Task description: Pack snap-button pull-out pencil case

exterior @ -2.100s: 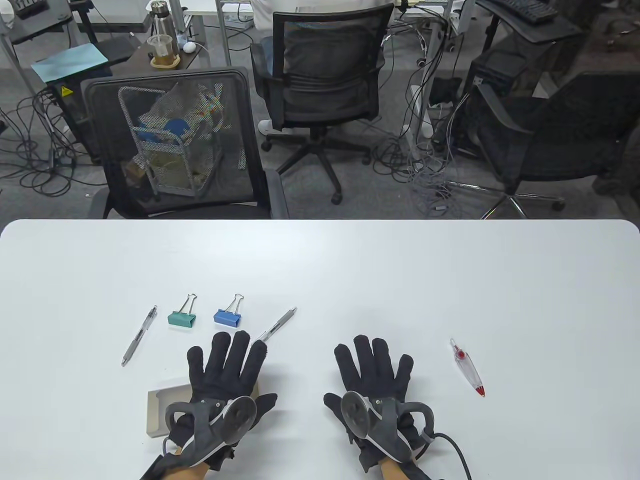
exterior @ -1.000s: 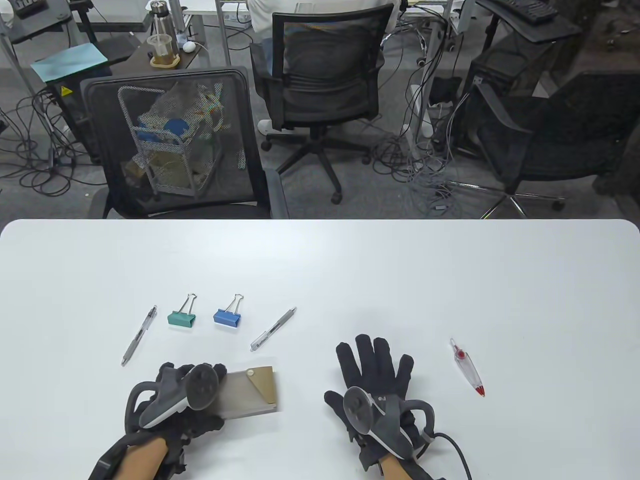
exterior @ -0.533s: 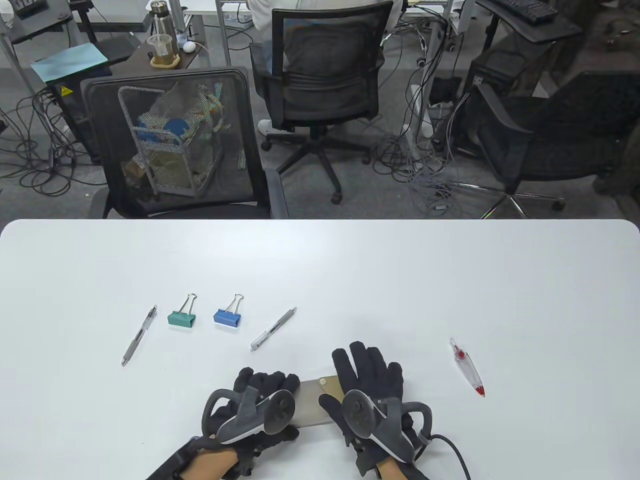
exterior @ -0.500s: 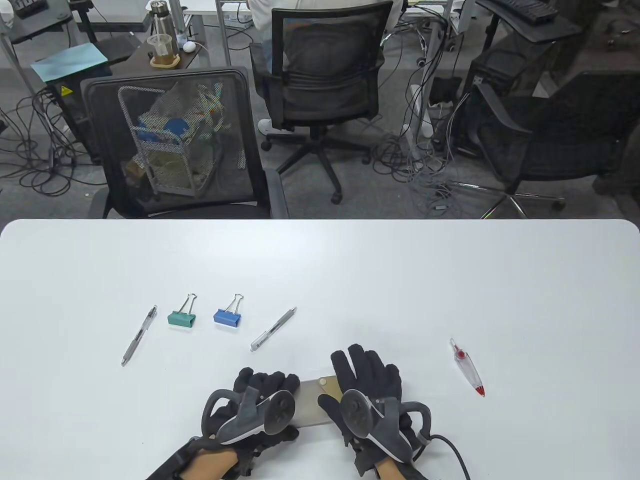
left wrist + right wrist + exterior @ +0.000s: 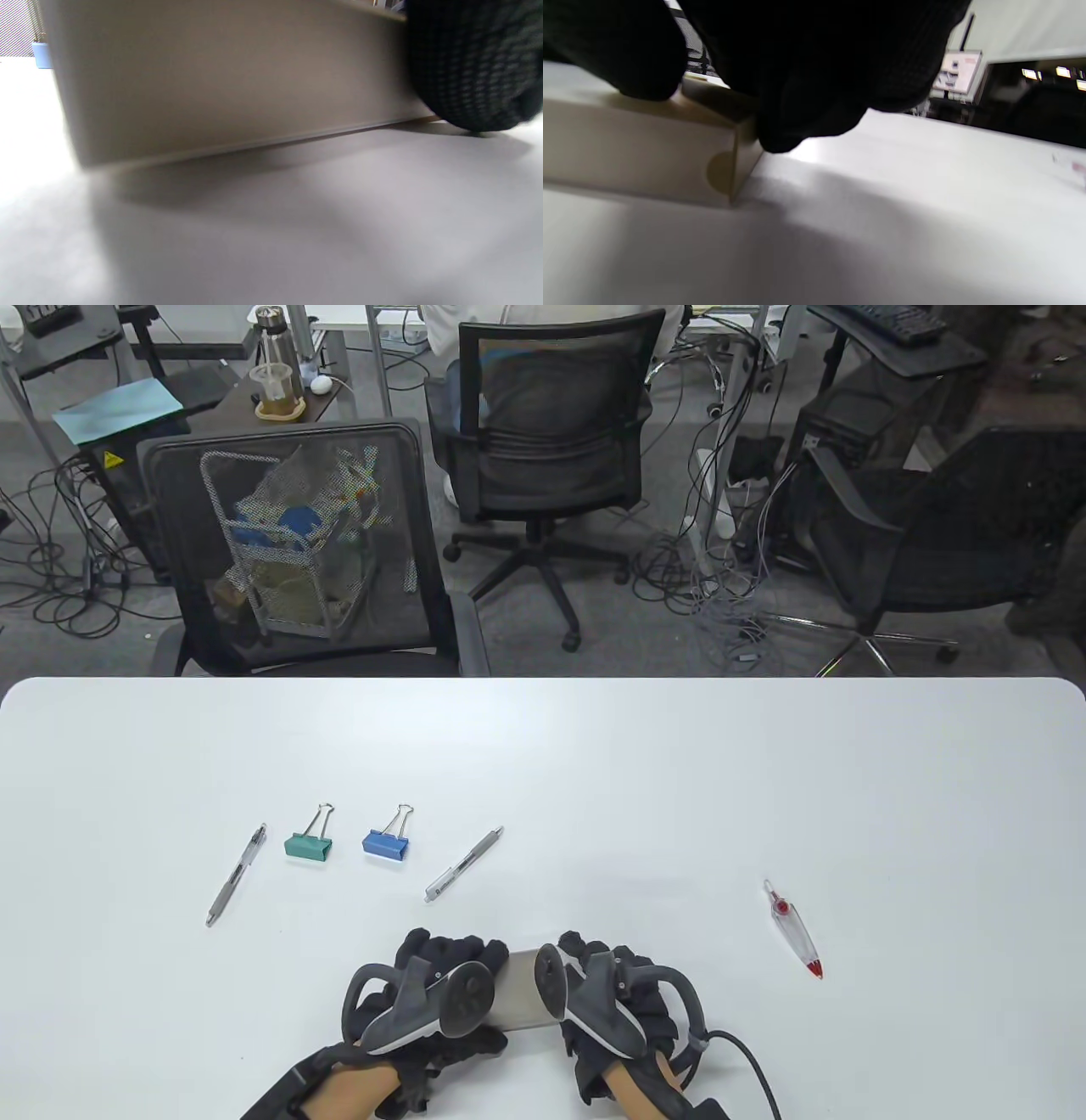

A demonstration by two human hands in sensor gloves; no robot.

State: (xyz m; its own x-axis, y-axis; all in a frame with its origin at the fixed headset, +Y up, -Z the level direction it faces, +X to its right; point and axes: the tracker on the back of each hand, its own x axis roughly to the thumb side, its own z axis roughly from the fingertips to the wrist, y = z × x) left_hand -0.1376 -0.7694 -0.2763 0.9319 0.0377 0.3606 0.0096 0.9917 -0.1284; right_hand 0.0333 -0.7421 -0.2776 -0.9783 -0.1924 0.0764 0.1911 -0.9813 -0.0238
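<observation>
The beige pencil case (image 5: pixel 519 994) lies near the table's front edge, between my hands. My left hand (image 5: pixel 441 965) curls over its left end and grips it. My right hand (image 5: pixel 604 971) curls over its right end and grips it. In the left wrist view the case (image 5: pixel 233 76) fills the top, with a gloved finger (image 5: pixel 471 63) on its right side. In the right wrist view my fingers (image 5: pixel 806 84) press on the case's (image 5: pixel 636 148) top corner. Both ends of the case are hidden by my hands in the table view.
Beyond my hands lie a pen (image 5: pixel 236 875), a green binder clip (image 5: pixel 307 846), a blue binder clip (image 5: pixel 384 844) and a second pen (image 5: pixel 464 865). A clear correction-tape pen with red parts (image 5: pixel 793 929) lies to the right. The white table (image 5: pixel 645 780) stretches beyond them.
My left hand carried the case from the left to the middle. My right hand went from lying flat to rolling onto its side and curling over the case's right end.
</observation>
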